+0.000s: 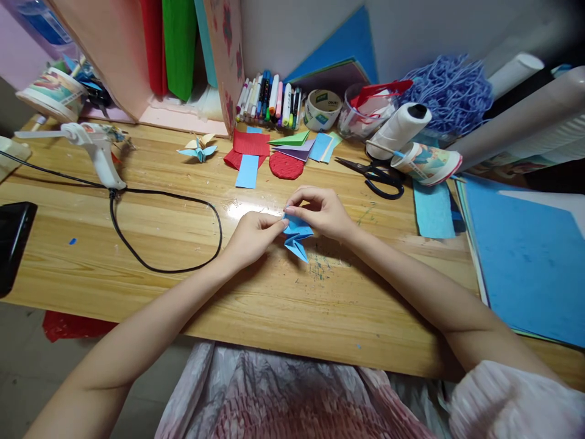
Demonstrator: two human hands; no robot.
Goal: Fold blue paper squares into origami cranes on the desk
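A folded piece of blue paper (298, 229), creased into zigzag pleats with a pointed lower end, is held just above the wooden table. My left hand (256, 236) pinches its upper left edge between thumb and fingers. On the other side my right hand (322, 211) grips the top edge, thumb against the bent fingers. Both hands' fingertips nearly meet at the paper's upper corner. Beyond them lie a red crepe paper circle (286, 165), a blue paper strip (247, 171) and black scissors (375, 175). Folded paper cranes (200, 150) stand farther left.
A white glue gun (98, 152) stands at the left, its black cord (167, 268) looping across the table (256, 311). Markers (269, 100), a tape roll (322, 108) and a white thread spool (397, 129) line the back. Blue paper sheets (530, 262) lie at the right.
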